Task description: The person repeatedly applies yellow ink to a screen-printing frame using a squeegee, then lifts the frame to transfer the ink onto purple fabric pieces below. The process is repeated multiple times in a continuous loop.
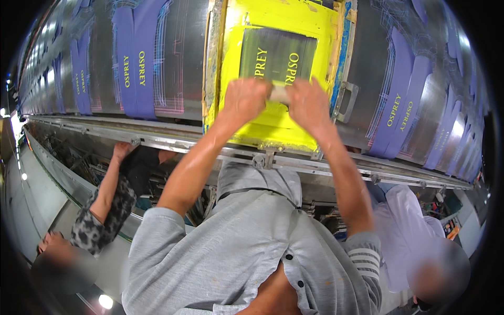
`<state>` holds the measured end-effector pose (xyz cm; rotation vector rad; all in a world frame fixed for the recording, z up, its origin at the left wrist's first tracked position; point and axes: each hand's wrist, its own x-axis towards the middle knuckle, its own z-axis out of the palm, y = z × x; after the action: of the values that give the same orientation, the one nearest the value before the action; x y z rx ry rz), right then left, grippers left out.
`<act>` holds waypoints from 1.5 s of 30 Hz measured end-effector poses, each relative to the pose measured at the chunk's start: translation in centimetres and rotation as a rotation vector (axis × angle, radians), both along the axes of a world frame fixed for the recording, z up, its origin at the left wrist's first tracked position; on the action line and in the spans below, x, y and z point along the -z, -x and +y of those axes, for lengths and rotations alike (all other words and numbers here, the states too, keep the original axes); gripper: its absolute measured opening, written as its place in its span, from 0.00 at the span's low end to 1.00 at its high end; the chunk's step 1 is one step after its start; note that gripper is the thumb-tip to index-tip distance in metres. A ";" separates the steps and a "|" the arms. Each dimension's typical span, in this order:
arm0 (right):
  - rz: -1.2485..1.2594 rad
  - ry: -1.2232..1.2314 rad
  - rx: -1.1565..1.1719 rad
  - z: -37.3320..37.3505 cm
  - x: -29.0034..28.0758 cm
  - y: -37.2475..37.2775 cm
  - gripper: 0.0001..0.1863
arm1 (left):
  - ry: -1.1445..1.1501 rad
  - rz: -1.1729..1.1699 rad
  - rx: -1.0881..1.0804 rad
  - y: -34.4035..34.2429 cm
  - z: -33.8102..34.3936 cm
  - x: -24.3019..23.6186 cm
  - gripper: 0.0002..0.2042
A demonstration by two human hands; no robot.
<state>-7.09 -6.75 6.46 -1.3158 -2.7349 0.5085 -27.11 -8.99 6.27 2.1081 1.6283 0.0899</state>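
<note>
Both my arms reach forward over a screen printing frame (pixel 328 63) coated in bright yellow ink. My left hand (pixel 245 100) is wrapped round one end of a squeegee (pixel 278 94), and my right hand (pixel 311 104) clasps the other end. Only a short pale stretch of its handle shows between my fists; its blade is hidden. Beyond my knuckles lies the frame's dark mesh window (pixel 278 44), with yellow lettering in it. Purple fabric pieces (pixel 139 37) with yellow lettering lie on the metal printing table (pixel 184 68) to the left.
More lettered purple pieces (pixel 401 105) lie to the right. A metal bracket handle (pixel 345 102) juts from the frame's right side. Along the table's near edge runs a metal rail (pixel 173 146). One person (pixel 102 215) stands at left, another in pale clothing (pixel 401 231) at right.
</note>
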 end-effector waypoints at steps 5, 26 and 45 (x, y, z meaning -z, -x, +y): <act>0.001 0.141 0.062 -5.8 1.0 -0.3 0.05 | 0.008 -0.143 0.003 -0.4 -5.4 1.9 0.11; -0.022 0.053 -0.007 -2.0 0.4 -1.1 0.07 | 0.017 -0.059 0.005 -1.1 -2.2 0.7 0.11; 0.510 0.056 1.010 11.1 11.8 -21.9 0.16 | -0.065 -0.156 -0.011 -9.3 -0.6 8.6 0.04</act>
<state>14.80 4.35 -5.37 -1.9725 -1.4086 0.6629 -17.85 -9.55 -2.33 2.0831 1.5644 0.3071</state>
